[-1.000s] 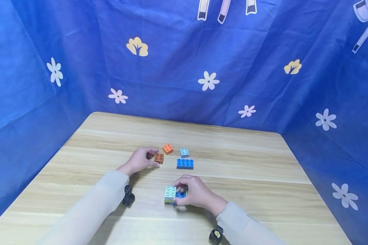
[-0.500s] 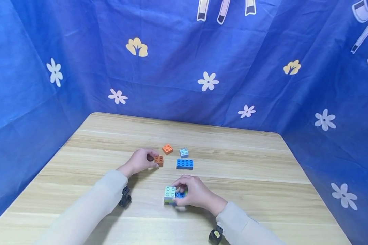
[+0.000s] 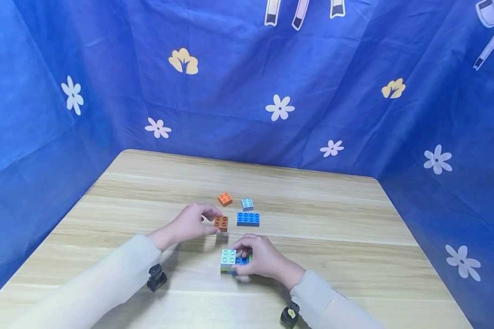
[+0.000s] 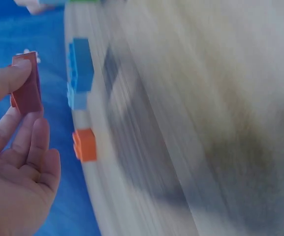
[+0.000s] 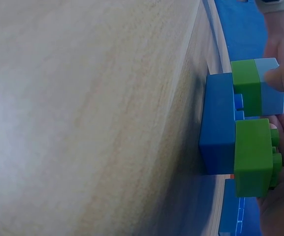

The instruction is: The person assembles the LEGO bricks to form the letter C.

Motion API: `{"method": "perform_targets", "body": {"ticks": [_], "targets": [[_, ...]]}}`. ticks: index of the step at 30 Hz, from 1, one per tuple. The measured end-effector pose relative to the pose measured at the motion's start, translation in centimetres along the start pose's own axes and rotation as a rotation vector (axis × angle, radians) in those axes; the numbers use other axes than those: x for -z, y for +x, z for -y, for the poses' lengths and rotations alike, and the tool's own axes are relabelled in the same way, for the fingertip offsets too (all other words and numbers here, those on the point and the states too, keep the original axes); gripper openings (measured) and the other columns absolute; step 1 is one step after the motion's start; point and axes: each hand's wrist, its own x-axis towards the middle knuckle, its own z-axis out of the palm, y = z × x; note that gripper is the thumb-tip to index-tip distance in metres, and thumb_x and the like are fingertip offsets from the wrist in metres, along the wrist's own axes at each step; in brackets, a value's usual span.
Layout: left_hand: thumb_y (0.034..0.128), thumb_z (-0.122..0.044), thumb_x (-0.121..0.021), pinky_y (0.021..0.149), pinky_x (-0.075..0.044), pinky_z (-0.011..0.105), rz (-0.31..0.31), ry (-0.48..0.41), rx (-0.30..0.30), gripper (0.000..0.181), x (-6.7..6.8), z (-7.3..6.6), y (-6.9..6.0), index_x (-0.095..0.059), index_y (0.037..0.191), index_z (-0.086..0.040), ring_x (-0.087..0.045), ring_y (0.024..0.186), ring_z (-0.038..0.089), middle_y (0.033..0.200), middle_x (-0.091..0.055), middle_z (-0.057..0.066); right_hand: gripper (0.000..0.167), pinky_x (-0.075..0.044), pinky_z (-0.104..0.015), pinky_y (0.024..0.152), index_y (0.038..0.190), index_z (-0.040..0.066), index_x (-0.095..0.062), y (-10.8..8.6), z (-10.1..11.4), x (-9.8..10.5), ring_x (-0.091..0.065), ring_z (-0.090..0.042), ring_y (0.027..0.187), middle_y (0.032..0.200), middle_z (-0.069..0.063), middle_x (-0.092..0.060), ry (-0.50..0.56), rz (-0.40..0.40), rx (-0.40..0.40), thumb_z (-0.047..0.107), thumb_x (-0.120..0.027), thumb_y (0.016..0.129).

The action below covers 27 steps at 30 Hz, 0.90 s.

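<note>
My left hand (image 3: 194,223) pinches a brown square brick (image 3: 221,223) between thumb and fingers; the brick (image 4: 27,87) hangs a little above the table. My right hand (image 3: 265,260) grips a small brick assembly nearer the front. Its base is a long blue brick (image 5: 218,124), with one green brick (image 5: 247,88) towards one end and another green brick (image 5: 253,158) towards the other. A light blue brick (image 5: 269,87) tops the first green one, and my right thumb touches it. From the head view, my right hand hides part of the assembly.
Behind the hands lie a blue eight-stud brick (image 3: 248,219), a light blue square brick (image 3: 247,204) and an orange square brick (image 3: 225,198). They rest on a wood-grain table (image 3: 325,214). A blue patterned cloth (image 3: 238,68) encloses its back and sides.
The left hand has taken hold of the brown brick, lifted it and brought it rightward and nearer, towards the assembly. The right hand holds still.
</note>
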Motion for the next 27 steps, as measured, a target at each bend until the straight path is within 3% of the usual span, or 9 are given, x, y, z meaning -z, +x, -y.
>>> {"method": "perform_targets", "body": {"ticks": [8,13,18,27], "targets": [[0.0712,-0.013,-0.082,0.079,-0.05,0.045,0.045,-0.04,-0.088,0.034,-0.5,-1.7,-1.9,-0.067,0.101,-0.008,-0.059,0.087,0.019,0.092,-0.065,-0.005,0.034,-0.05,-0.021,0.067,0.099,0.01,-0.07,0.1,0.0,-0.1,-0.055,-0.005,0.072,0.083,0.002,-0.062,-0.006,-0.01,0.01,0.012,-0.083,0.068],[0.0704,-0.015,-0.082,0.078,-0.05,0.043,0.067,-0.066,-0.103,0.034,-0.9,-2.4,-3.2,-0.067,0.101,-0.009,-0.059,0.087,0.021,0.092,-0.065,-0.006,0.035,-0.05,-0.018,0.067,0.099,0.007,-0.069,0.1,0.0,-0.1,-0.055,-0.004,0.073,0.082,0.005,-0.06,-0.014,-0.011,0.008,0.012,-0.083,0.067],[0.07,-0.018,-0.083,0.078,-0.05,0.042,0.086,-0.049,-0.13,0.034,-1.5,-2.8,-4.0,-0.067,0.099,-0.012,-0.059,0.087,0.02,0.092,-0.063,-0.011,0.036,-0.05,-0.017,0.068,0.099,0.005,-0.069,0.0,-0.1,-0.1,-0.056,-0.004,0.073,0.085,0.005,-0.061,-0.013,-0.016,0.01,0.012,-0.083,0.067],[0.0694,-0.017,-0.082,0.08,-0.048,0.041,0.106,0.04,-0.168,0.031,-2.0,-3.7,-4.4,-0.067,0.096,-0.015,-0.059,0.086,0.017,0.09,-0.063,-0.014,0.036,-0.05,-0.017,0.067,0.099,0.004,-0.069,0.0,-0.2,-0.1,-0.056,-0.003,0.071,0.085,0.003,-0.062,-0.017,-0.022,0.023,0.011,-0.082,0.067]]}}
